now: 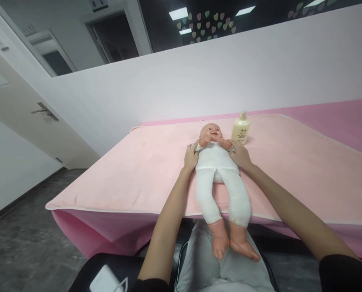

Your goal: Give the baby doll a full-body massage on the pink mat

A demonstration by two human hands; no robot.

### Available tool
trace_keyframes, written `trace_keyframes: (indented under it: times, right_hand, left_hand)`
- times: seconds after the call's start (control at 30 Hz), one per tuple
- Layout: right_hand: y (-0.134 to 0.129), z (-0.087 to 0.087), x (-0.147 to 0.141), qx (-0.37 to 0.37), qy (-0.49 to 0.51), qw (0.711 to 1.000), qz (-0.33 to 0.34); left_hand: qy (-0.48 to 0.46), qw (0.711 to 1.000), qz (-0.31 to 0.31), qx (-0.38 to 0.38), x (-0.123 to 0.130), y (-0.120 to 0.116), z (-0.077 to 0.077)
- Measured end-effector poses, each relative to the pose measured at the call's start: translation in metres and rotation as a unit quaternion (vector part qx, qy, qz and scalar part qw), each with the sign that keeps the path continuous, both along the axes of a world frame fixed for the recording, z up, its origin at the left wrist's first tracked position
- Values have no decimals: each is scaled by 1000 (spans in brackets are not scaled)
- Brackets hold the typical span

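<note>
A baby doll (216, 156) with a white cloth body lies on its back on the pink blanket (156, 170). Its bare plastic feet stick out past the table's front edge, above my lap. My left hand (191, 157) is closed around the doll's arm on the left side. On the other side, my right hand (240, 155) grips the other arm near the elbow. Both doll hands are raised together below its chin. Some of my fingertips are hidden by the doll's arms. Just behind my right hand stands a pale yellow pump bottle (241, 129), upright.
A deeper pink cloth (108, 229) hangs down from the table's front. White wall (169, 89) and a dark window run behind the table. At the lower left, a white device (104, 280) with a cable rests on a black seat. A door (31, 97) is at far left.
</note>
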State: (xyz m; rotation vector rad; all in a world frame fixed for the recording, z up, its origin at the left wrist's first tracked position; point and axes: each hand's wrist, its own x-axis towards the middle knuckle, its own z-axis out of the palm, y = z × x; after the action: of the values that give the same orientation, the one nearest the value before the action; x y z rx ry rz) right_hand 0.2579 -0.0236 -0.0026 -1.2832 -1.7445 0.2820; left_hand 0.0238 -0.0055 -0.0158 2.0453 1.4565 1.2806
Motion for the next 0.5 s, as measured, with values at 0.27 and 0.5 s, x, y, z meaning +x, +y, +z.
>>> trace_keyframes:
  times: [0.27, 0.5]
  right_hand:
    - [1, -4, 3, 8, -11, 1000, -21]
    - [21, -11, 11, -58, 271, 958, -78]
  left_hand:
    - [-3, 1000, 15, -10, -2, 1, 1]
    - [-190, 981, 16, -24, -4, 12, -12]
